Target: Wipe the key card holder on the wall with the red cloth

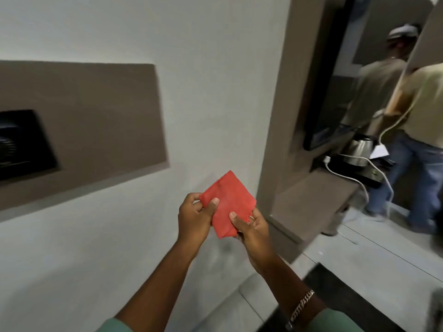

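Observation:
A folded red cloth (227, 200) is held flat between both hands in front of a white wall. My left hand (195, 218) pinches its left edge with thumb on top. My right hand (251, 230) grips its lower right corner. A black key card holder (22, 142) sits in a brown recessed panel (96, 121) on the wall, far to the left of the hands and partly cut off by the frame edge. It looks blurred.
To the right a brown ledge (318, 195) carries a metal kettle (359, 149) on a black tray, with white cables trailing down. A person in a tan shirt and jeans (422, 130) stands beside a mirror. A dark mat (347, 303) lies on the tiled floor.

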Available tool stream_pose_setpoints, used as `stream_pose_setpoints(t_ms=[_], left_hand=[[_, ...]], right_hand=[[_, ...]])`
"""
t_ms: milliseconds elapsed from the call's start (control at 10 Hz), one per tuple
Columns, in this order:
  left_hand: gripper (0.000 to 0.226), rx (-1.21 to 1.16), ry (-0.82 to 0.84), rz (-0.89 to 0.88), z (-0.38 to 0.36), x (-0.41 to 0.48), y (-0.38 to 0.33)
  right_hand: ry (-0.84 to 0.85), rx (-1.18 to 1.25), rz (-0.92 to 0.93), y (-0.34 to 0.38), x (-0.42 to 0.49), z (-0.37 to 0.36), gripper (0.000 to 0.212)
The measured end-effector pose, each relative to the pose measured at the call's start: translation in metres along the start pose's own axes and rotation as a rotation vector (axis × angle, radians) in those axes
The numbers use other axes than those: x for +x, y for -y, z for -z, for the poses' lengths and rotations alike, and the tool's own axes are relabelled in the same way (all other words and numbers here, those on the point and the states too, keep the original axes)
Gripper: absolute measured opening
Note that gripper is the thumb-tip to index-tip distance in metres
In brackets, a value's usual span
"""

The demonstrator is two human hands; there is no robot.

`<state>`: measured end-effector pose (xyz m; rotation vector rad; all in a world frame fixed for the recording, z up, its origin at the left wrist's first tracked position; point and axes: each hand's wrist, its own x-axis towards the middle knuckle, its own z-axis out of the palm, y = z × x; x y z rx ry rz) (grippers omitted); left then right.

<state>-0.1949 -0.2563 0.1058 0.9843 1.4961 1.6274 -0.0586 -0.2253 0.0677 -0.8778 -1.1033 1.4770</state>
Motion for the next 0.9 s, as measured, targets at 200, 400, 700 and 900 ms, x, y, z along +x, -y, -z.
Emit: stream_pose_setpoints(t_ms=[200,400,700,900], left_hand=[[0.025,-0.08,0.046,0.252,-0.156,0.051,0.089],[0.056,-0.263,0.192,0.492,-0.253,0.095,0.165],[0.063,-0.256,0.308,0.575,-0.275,0.133,0.221],[0.061,0.218,0.252,0.27,-0.235,0.132,0.176]], right_hand=[[-0.218,-0.185,-0.043,-0.025,0.076,0.152,0.023],[-0.375,-0.447,-0.131,-0.067,0.16,0.251,0.009],[-0.465,-0.629,-0.32,-0.092,0.226,0.267,0.021],[-0.476,-1.048,-0.178,-0.067,0.199,0.24,0.053]])
